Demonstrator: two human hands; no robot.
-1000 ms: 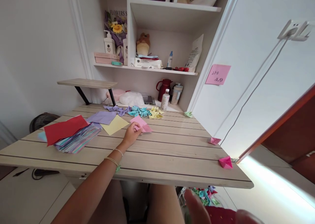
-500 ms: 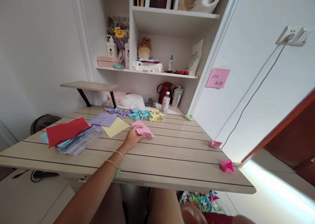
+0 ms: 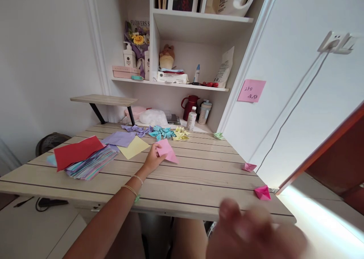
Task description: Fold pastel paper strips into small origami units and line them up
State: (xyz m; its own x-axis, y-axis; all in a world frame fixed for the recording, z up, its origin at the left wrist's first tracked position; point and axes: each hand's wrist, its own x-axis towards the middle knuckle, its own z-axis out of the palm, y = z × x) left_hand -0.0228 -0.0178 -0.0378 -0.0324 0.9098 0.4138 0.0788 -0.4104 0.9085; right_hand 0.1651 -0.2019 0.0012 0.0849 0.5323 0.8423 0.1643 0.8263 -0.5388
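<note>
A sheet of pink paper is pinched in my left hand, tilted just over the middle of the table. Close to the camera, at the lower right, my right hand is large and smeared by motion, so its fingers cannot be made out clearly. Behind the pink paper lie folded paper pieces: purple, blue and yellow. To the left are a yellow sheet, purple sheets, a red sheet and a stack of coloured paper.
Along the right edge of the table sit a green folded piece and two pink ones. A bottle, a red jug and a tumbler stand at the back. A small raised shelf is at the left.
My right hand has risen from below the table's edge, now covering the pile of folded paper on the floor. The pink paper in my left hand has tilted and looks flatter.
</note>
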